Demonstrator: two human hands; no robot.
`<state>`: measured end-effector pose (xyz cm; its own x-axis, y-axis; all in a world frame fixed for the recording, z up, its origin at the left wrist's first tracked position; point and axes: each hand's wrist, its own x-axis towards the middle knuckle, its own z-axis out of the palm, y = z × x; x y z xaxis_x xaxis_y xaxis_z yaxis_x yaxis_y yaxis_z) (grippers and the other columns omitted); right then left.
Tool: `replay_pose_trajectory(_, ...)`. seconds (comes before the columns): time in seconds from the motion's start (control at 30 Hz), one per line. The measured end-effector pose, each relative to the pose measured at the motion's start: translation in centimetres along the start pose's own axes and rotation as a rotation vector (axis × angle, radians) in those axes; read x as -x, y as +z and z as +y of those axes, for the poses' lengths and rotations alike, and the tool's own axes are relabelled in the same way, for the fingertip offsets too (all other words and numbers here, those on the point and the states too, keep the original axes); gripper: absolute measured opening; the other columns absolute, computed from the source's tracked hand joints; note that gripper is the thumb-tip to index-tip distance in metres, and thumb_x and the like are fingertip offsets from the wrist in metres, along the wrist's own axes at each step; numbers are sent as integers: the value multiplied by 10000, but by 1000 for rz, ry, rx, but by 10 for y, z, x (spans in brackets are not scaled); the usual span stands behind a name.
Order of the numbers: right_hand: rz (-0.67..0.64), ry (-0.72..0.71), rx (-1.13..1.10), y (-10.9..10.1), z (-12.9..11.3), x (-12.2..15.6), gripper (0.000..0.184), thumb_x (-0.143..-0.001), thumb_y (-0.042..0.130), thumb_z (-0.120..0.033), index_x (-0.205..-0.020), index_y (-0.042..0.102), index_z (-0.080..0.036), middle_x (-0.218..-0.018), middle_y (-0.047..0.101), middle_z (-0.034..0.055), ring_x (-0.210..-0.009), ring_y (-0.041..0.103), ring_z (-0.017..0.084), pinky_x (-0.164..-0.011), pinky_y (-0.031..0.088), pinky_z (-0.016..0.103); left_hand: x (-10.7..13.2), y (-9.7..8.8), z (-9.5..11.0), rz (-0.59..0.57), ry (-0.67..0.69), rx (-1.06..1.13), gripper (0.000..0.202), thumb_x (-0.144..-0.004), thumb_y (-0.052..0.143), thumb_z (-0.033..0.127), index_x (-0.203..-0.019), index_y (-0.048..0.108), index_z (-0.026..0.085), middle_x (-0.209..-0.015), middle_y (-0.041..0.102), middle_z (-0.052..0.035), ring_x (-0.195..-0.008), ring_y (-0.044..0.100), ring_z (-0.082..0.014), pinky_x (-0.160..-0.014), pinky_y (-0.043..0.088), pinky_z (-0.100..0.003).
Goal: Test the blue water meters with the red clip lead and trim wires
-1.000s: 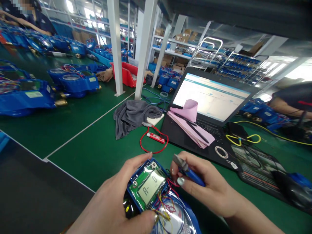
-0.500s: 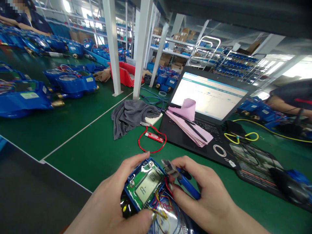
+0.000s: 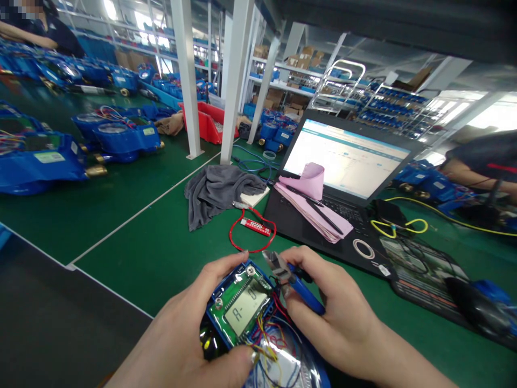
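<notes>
My left hand (image 3: 202,328) is wrapped round a blue meter, its thumb near the wires and its fingers along the far left edge. The meter's green circuit board (image 3: 220,304) carries a lit display (image 3: 245,308) with partly legible characters. Red, yellow and blue wires (image 3: 272,342) run loose over its round clear window. In my right hand (image 3: 335,312) are blue-handled cutting pliers (image 3: 301,288), gripped with the jaws pointing up and left, just above the board's right corner. Red wires pass close beneath my right fingers.
Beyond my hands lie a red cord loop (image 3: 231,237), a red-and-white stick-like label (image 3: 256,226) and a grey cloth (image 3: 218,191). A laptop (image 3: 278,215) bears pink paper (image 3: 319,215) and pens. More blue meters (image 3: 125,137) stand left. A mouse (image 3: 479,310) lies right.
My right hand with the pliers has shifted slightly up and left, the jaws now nearer the board's top corner. My left hand keeps its hold on the meter.
</notes>
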<state>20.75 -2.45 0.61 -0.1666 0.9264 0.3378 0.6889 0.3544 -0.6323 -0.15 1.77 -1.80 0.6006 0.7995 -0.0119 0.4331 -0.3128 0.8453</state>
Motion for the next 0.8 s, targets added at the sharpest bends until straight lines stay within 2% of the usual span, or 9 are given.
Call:
replay_pose_trajectory(0.1, -76, 47, -181, -1, 6, -7, 200, -739, 438, -100, -892, 512, -205, -725, 548, -41, -604, 489, 91, -575, 421, 210, 0, -1, 0, -21, -25, 21, 726, -649, 586, 199, -1320, 349, 347, -1272, 581, -1, -1086, 613, -217, -894, 533, -275)
replay_pose_trajectory(0.27, -190, 220, -494, 4, 20, -19, 81, -757, 491, -179, -837, 499, -184, -731, 497, -27, -634, 442, 101, -580, 384, 229, -2, -2, 6, -81, -74, 101, 743, -654, 574, 185, -1335, 328, 349, -1301, 564, -1, -1089, 612, -203, -894, 536, -264)
replay_pose_trajectory(0.4, -269, 276, -692, 9, 34, -21, 97, -773, 545, -220, -840, 494, -172, -744, 458, -29, -664, 401, 101, -628, 356, 238, -4, -1, 14, -33, -125, 143, 691, -643, 560, 206, -1304, 393, 320, -1264, 591, -13, -1086, 612, -214, -904, 534, -288)
replay_pose_trajectory(0.6, -400, 184, -830, 3, 46, -20, 219, -783, 650, -322, -853, 514, -165, -754, 453, -31, -642, 380, 93, -596, 337, 224, -2, -1, 19, 2, -188, 203, 663, -633, 593, 279, -1276, 434, 317, -1186, 634, 3, -1059, 621, -228, -915, 531, -328)
replay_pose_trajectory(0.8, -300, 254, -766, 5, 34, -25, 173, -779, 640, -288, -810, 514, -173, -723, 455, -38, -630, 373, 93, -594, 329, 232, -3, -1, 14, -2, -164, 205, 655, -645, 606, 292, -1280, 444, 298, -1202, 626, -13, -1042, 627, -233, -894, 544, -320)
